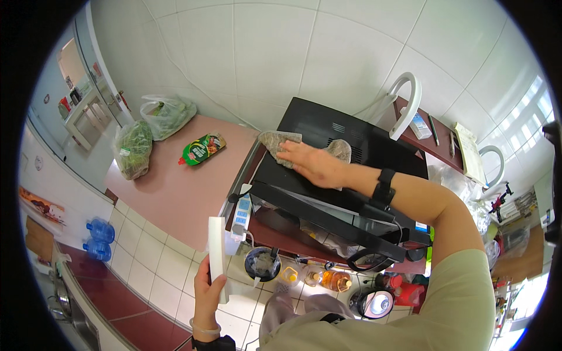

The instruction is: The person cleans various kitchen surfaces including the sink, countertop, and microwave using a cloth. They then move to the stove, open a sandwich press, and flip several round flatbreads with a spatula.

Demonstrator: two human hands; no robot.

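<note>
My right hand (314, 164) lies with fingers spread, palm down, on a grey-brown cloth (281, 139) on top of a black microwave oven (307, 116). More of the cloth shows beyond the wrist, near the vents. The appliance's front door (325, 219) stands ajar below my forearm. Low on the left, my left hand (208, 285) grips a flat white object (217, 259), seen nearly edge-on; its kind I cannot tell. The pink tabletop (189, 193) carries a green sauce pouch (203, 149) and two plastic bags of green vegetables (134, 149) (169, 114).
A white power strip (241, 215) with a plug and cable is at the pink table's right edge. Below stand a dark pot (262, 263), oil bottles (336, 281) and a round appliance (377, 303). Behind the microwave, a shelf (445, 151) bears a notepad (470, 153) and pens. Blue water bottles (100, 239) stand left.
</note>
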